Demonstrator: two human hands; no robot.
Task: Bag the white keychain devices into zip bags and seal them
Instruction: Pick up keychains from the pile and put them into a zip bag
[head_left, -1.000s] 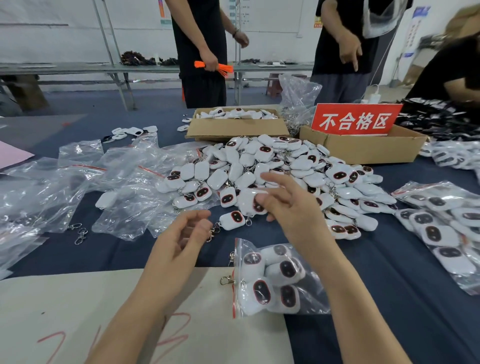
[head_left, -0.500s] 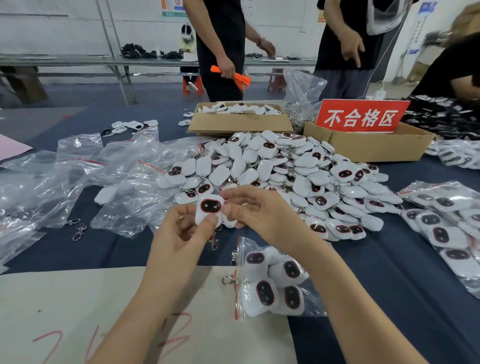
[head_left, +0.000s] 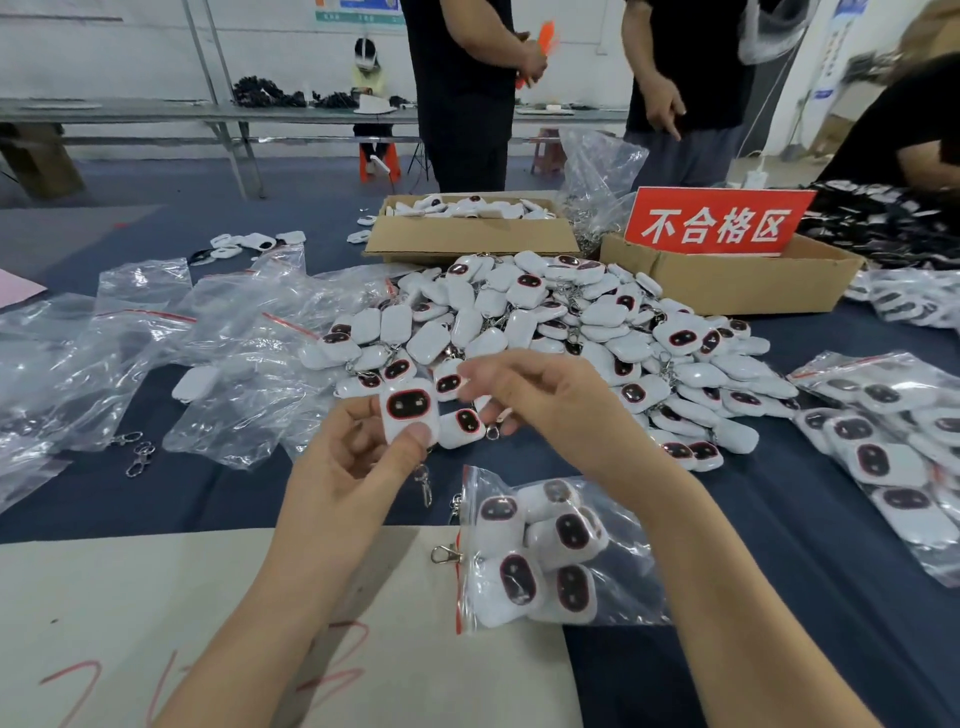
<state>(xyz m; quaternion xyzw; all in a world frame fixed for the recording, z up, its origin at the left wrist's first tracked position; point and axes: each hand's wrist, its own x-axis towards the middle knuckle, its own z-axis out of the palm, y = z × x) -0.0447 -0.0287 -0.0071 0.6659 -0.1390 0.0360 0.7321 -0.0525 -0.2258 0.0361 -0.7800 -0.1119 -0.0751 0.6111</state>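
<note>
Currently left hand fingers pinch a keychain device; whether the right hand holds anything is unclear. Dangling clasp may snag the zip bag mouth below them.

You have bright, even light from overhead, and your forearms cast only faint, soft shadows on the pale board. The clear bags to your left flare with white glare in patches. Motion blur smears your right hand at the fingers, while the device pinched in your left hand looks crisp. The wide lens bows the far bench and stretches the corners, and the background is soft.
</note>
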